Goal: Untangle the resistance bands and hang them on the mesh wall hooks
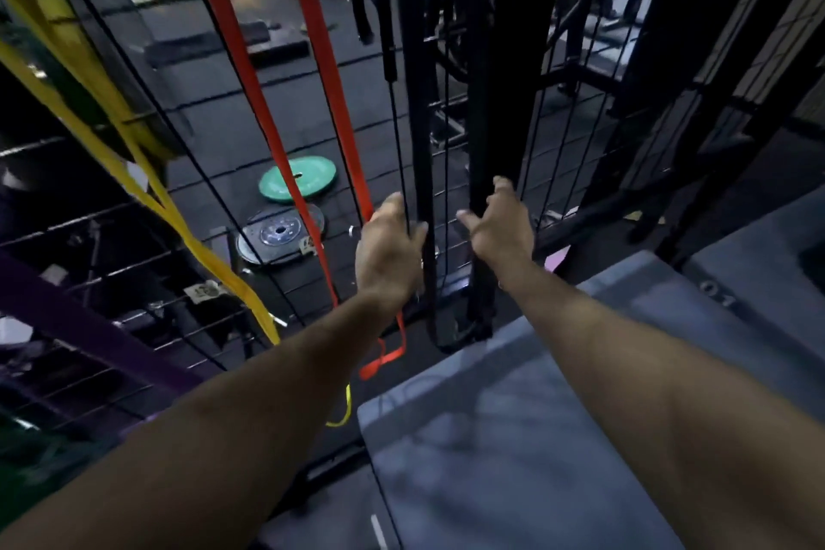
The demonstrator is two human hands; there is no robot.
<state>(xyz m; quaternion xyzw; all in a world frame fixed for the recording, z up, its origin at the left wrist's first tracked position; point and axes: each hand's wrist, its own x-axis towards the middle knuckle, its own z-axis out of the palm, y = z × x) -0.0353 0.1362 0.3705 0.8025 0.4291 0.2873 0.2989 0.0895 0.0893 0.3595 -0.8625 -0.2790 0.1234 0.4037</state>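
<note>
Several resistance bands hang down the black mesh wall [576, 112]. A wide black band [419, 103] hangs in a long loop at the middle. My left hand [388, 250] grips its left strand at about waist height. My right hand [500, 223] curls its fingers round the band's right strand [482, 103]. A red band [321, 58] hangs just left of my left hand, its lower end behind my wrist. A yellow band [102, 134] and a purple band [89, 326] hang slanted at the far left.
A grey padded box [535, 438] stands right below my arms against the mesh. Behind the mesh, a green weight plate [297, 179] and a black weight plate [279, 234] lie on the dark gym floor. A person stands far back.
</note>
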